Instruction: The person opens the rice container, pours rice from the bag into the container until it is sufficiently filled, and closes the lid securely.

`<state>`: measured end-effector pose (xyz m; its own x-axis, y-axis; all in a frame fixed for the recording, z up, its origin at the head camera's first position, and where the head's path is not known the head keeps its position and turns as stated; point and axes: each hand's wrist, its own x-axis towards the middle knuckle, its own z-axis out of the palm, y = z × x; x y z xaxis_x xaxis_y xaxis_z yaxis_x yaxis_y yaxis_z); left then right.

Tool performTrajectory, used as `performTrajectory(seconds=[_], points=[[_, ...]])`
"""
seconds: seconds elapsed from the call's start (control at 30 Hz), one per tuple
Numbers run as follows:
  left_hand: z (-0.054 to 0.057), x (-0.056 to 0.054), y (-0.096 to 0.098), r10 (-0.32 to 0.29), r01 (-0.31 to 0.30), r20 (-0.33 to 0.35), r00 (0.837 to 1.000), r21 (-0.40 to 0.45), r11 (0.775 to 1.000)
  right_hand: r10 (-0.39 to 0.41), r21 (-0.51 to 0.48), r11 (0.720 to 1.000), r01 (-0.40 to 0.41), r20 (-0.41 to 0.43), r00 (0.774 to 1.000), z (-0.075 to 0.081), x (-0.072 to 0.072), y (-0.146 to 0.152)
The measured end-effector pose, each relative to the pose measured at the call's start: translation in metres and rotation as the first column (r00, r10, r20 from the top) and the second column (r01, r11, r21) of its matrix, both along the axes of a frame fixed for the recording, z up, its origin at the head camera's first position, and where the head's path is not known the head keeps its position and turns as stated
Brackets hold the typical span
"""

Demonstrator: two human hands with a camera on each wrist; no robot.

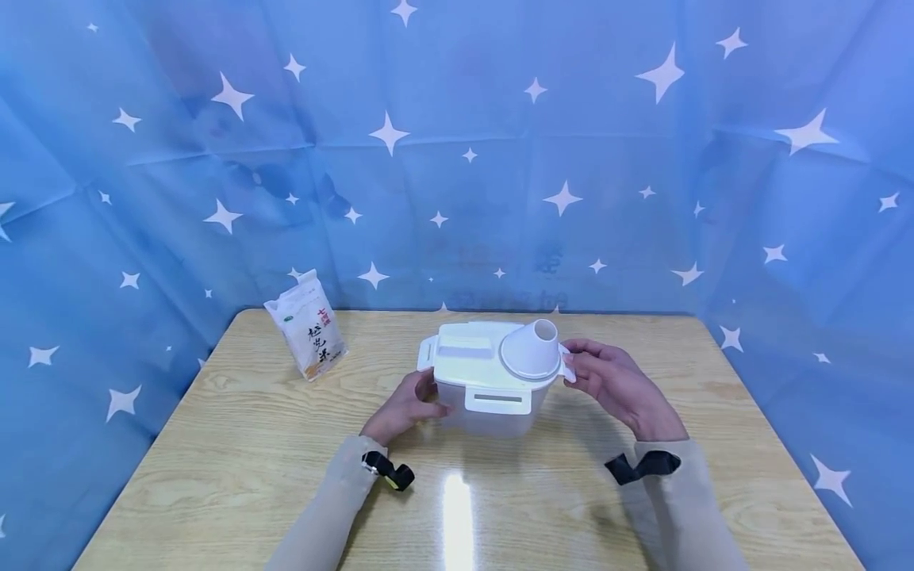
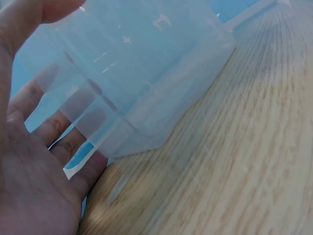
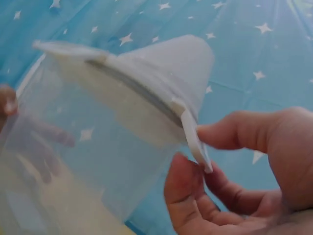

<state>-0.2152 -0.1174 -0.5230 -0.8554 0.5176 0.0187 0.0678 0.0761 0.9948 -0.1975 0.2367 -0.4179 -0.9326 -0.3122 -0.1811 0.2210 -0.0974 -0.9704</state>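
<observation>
A clear plastic storage container (image 1: 493, 422) with a white lid (image 1: 464, 366) stands on the table in the head view. From the lid's right part rises a white cone-shaped spout (image 1: 530, 353) with an open top. My left hand (image 1: 405, 408) grips the container's left side, thumb in front; in the left wrist view its fingers (image 2: 57, 126) show through the see-through wall. At the other end, my right hand (image 1: 620, 386) pinches the lid's side latch (image 3: 193, 139) between thumb and fingers. That latch slants outward from the wall. A front latch (image 1: 497, 400) sticks out over the near side.
A white packet with dark lettering (image 1: 309, 327) stands at the back left of the wooden table (image 1: 236, 468). A blue cloth with white stars (image 1: 485, 174) hangs behind the table and along both sides. A bright reflection lies on the tabletop near the front.
</observation>
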Motion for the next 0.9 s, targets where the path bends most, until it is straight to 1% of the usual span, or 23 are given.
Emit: performTrajectory(seconds=[0.1,0.27,0.4,0.5,0.63,0.73,0.83,0.87,0.9], points=[[0.000,0.000,0.000,-0.003,0.003,0.009,1.000,-0.004,1.000,-0.006,0.072,0.997,0.008,-0.038,0.999,0.000,0.001,-0.001],[0.000,0.000,0.001,0.009,-0.009,0.029,1.000,-0.004,1.000,0.019,0.184,0.983,0.005,-0.130,0.991,0.001,0.004,-0.002],[0.003,0.001,0.002,0.013,-0.013,0.024,1.000,-0.007,1.000,0.055,0.283,0.959,0.008,-0.213,0.976,0.003,0.007,-0.003],[0.002,0.002,0.003,0.013,-0.013,0.026,1.000,0.001,1.000,0.083,0.347,0.938,0.021,-0.284,0.955,0.006,0.009,-0.003],[0.001,0.001,0.002,0.008,-0.008,0.022,1.000,0.002,1.000,0.103,0.398,0.915,0.061,-0.379,0.920,0.010,0.011,-0.007],[0.000,0.000,0.001,0.004,-0.004,0.015,1.000,-0.004,1.000,0.122,0.444,0.890,0.103,-0.450,0.885,0.012,0.013,-0.011],[-0.002,-0.001,0.000,0.002,-0.002,0.009,1.000,-0.003,1.000,0.143,0.484,0.864,0.140,-0.502,0.853,0.016,0.016,-0.015],[-0.002,-0.001,0.000,0.003,-0.003,0.010,1.000,-0.003,1.000,0.151,0.502,0.851,0.155,-0.517,0.842,0.017,0.017,-0.017],[-0.003,-0.001,0.000,0.006,-0.006,0.011,1.000,-0.003,1.000,0.158,0.513,0.843,0.164,-0.527,0.835,0.019,0.019,-0.017]])
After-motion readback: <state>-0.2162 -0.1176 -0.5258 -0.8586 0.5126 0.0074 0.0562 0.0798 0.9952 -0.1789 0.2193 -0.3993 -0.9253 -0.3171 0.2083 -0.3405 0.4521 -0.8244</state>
